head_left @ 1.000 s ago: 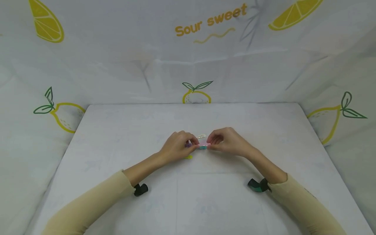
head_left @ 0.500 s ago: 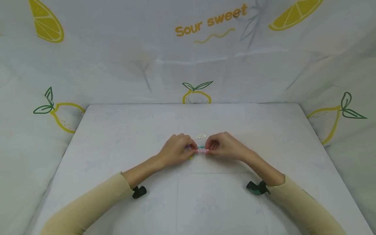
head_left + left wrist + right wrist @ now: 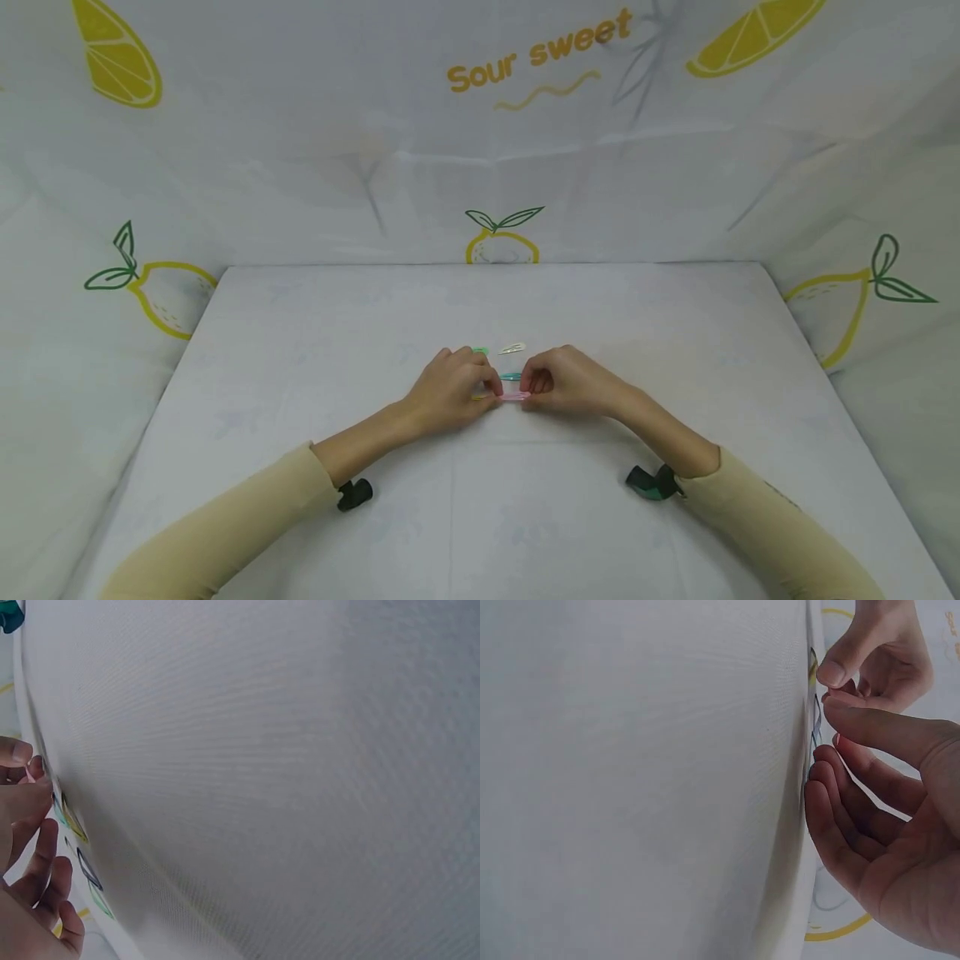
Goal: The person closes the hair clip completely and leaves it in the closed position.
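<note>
At the middle of the table, a pink snap hair clip [image 3: 515, 397] stretches between both hands, just over the cloth. My left hand [image 3: 453, 387] pinches its left end with thumb and forefinger. The other end is pinched by my right hand [image 3: 566, 383], its remaining fingers curled behind. A teal hair clip [image 3: 510, 377] lies just beyond the pink one. Farther back are a white hair clip [image 3: 513, 348] and a green hair clip [image 3: 480, 351], the green partly hidden by the left hand. A yellow hair clip [image 3: 478, 397] peeks out under the left fingers.
White cloth covers the table [image 3: 480, 517]. Behind it and at both sides hangs a lemon-printed white curtain [image 3: 315, 167]. A black device [image 3: 355, 494] sits under the left wrist, and a black-and-green device [image 3: 647, 483] under the right.
Both hands have drawn the pink hair clip toward the person, away from over the teal one, and it now shows as a thinner strip. The green hair clip has come into view.
</note>
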### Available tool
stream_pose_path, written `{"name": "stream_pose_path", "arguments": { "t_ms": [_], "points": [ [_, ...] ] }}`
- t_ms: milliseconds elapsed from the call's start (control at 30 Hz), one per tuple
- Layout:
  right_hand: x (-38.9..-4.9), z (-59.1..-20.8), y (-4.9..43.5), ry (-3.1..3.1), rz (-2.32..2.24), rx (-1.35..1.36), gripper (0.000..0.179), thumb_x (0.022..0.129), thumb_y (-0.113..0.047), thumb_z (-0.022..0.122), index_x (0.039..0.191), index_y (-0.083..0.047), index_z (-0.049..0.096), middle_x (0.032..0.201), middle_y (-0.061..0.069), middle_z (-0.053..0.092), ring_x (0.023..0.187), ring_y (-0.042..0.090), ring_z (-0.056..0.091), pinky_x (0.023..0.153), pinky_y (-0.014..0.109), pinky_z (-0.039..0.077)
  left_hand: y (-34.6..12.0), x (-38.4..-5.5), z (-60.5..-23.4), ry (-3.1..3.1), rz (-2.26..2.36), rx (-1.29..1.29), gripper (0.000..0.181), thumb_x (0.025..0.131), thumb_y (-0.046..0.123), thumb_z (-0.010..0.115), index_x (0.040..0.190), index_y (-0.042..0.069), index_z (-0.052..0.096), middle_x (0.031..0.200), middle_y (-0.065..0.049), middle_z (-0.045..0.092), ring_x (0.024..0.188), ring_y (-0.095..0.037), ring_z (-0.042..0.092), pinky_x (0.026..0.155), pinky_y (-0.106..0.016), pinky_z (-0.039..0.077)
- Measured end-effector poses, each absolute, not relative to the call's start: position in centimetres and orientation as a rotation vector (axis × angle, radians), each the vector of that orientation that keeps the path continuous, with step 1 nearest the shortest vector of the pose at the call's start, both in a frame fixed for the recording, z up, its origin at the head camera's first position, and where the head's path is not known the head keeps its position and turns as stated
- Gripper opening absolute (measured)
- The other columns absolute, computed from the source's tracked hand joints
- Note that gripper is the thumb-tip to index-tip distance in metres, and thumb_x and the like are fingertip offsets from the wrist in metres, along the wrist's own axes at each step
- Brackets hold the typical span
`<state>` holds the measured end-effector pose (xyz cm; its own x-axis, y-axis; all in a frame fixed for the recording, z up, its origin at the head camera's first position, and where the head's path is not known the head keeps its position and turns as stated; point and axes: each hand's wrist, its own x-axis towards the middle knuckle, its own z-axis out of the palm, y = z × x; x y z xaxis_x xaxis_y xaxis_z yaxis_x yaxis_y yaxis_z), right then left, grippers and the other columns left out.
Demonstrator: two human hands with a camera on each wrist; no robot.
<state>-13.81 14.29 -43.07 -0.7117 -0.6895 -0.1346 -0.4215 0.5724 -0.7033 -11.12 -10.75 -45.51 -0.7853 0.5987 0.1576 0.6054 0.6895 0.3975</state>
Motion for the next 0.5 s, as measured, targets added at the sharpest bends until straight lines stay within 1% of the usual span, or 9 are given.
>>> {"name": "stream_pose_path", "arguments": {
  "t_ms": [233,500],
  "points": [
    [-13.85,-42.99,14.29,2.403,-0.873,-0.898,0.013,0.089,-0.012,0.088,0.092,-0.010,0.076,0.082,-0.003,0.072,0.076,0.005,0.063,0.073,0.020,0.055,-10.69,-10.96,-45.59,-2.898,-0.667,-1.024,0.005,0.092,0.029,0.087,0.091,0.026,0.083,0.089,0.010,0.072,0.086,-0.012,0.059,0.076,-0.029,0.039],
    [-13.82,-42.99,14.21,2.404,-0.851,-0.901,0.014,0.088,-0.012,0.088,0.091,-0.010,0.075,0.082,-0.004,0.071,0.075,0.005,0.062,0.072,0.021,0.054,-10.50,-10.98,-45.74,-2.897,-0.672,-1.027,0.004,0.092,0.027,0.087,0.091,0.025,0.083,0.089,0.011,0.073,0.087,-0.012,0.060,0.077,-0.029,0.040]
  ]
}}
